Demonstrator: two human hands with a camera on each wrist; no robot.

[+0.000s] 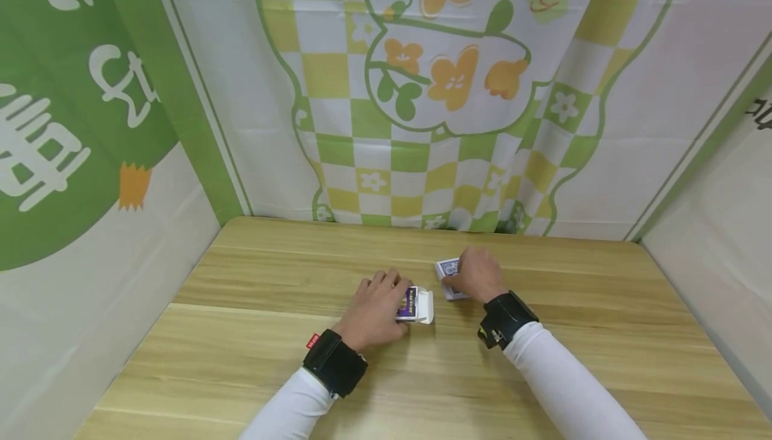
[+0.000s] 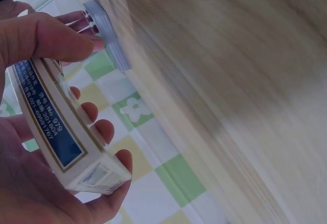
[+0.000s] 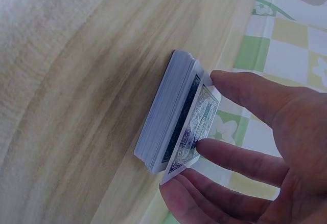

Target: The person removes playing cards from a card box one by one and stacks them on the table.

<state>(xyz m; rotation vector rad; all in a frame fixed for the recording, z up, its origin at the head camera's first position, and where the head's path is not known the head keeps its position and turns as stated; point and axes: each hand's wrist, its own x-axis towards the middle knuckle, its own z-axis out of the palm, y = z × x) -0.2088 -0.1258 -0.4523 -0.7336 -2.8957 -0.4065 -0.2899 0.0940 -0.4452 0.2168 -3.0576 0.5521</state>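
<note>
Left hand (image 1: 374, 309) grips oblong cardboard box (image 2: 51, 124), white flap (image 1: 425, 306) open, near blocky card stack (image 3: 163, 111). Right hand (image 1: 480, 274) pinches thin patterned card (image 3: 198, 124) by its edges, tilted atop the stack on wood-grain table (image 1: 241, 346).

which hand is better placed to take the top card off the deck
Right, most likely: the right hand has its fingers on the top card of the deck, while the left hand holds the box.
</note>
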